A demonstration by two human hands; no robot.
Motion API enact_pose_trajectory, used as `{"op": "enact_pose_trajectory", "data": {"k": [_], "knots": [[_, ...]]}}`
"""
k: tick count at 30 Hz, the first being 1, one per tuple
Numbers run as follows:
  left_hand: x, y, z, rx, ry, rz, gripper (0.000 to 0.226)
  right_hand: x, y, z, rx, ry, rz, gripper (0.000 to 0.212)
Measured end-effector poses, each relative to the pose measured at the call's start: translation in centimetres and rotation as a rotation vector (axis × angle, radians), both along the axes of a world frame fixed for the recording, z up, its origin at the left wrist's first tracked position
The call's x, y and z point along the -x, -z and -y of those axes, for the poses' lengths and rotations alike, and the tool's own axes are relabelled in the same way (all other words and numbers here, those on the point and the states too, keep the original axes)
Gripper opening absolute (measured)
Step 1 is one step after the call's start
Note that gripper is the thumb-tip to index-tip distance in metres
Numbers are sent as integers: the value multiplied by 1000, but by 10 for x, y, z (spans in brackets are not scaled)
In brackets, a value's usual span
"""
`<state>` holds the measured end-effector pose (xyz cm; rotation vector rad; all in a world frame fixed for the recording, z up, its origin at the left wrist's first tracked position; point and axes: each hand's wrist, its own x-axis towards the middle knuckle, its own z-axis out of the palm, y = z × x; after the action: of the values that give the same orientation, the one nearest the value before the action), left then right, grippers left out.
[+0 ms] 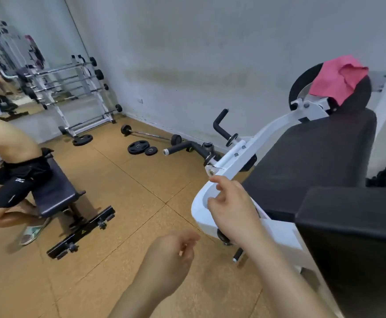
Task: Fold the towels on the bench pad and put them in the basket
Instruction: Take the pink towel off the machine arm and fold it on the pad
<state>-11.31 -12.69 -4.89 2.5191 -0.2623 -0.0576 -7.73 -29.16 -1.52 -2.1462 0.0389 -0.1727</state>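
Note:
A pink towel (335,80) hangs crumpled over the round black roller at the far end of the black bench pad (313,154). My right hand (231,207) hovers in front of the machine's white frame, fingers loosely curled, holding nothing. Lower down, my left hand (173,255) floats over the floor with relaxed curled fingers, also empty. Both hands are well short of the towel. No basket is in view.
The machine's white frame (240,152) and a black handle (222,125) stand between me and the pad. A person sits on a dark bench (56,191) at left. A barbell (150,134), weight plates (139,146) and a barbell rack (72,88) lie beyond on the cork floor.

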Motion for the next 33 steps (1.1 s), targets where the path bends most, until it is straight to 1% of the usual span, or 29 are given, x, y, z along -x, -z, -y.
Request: {"op": "enact_pose_trajectory", "data": {"k": [3, 6, 8, 11, 13, 15, 17, 20, 23, 24, 26, 28, 33], "knots": [[-59, 3, -9, -116, 82, 38, 31, -43, 9, -12, 159, 31, -19, 61], [-117, 3, -17, -124, 148, 21, 38, -79, 10, -15, 324, 69, -105, 86], [-153, 2, -17, -198, 229, 19, 48, -101, 11, -13, 380, 127, -152, 100], [-215, 2, -14, -320, 296, 75, 57, -137, 11, -4, 403, 231, -183, 107], [-257, 2, -9, -314, 374, 128, 53, -164, 10, 3, 356, 278, -207, 104], [-302, 1, -3, -266, 494, 165, 47, -193, 5, 7, 237, 265, -220, 95], [-348, -1, 2, -225, 595, 199, 42, -219, -2, 8, 162, 264, -185, 85], [-412, -16, 10, -143, 718, 239, 34, -255, -17, 12, 233, 376, -126, 72], [-464, -40, 24, -155, 845, 303, 22, -283, -38, 23, 278, 524, -116, 67], [-480, -48, 32, -131, 859, 310, 22, -291, -45, 28, 283, 568, -120, 66], [-511, -60, 54, -68, 874, 304, 32, -306, -60, 40, 303, 649, -134, 64], [-539, -71, 82, -50, 910, 296, 39, -320, -71, 56, 327, 721, -146, 61], [-592, -94, 178, -8, 983, 271, 37, -357, -80, 119, 375, 844, -129, 57]]}}
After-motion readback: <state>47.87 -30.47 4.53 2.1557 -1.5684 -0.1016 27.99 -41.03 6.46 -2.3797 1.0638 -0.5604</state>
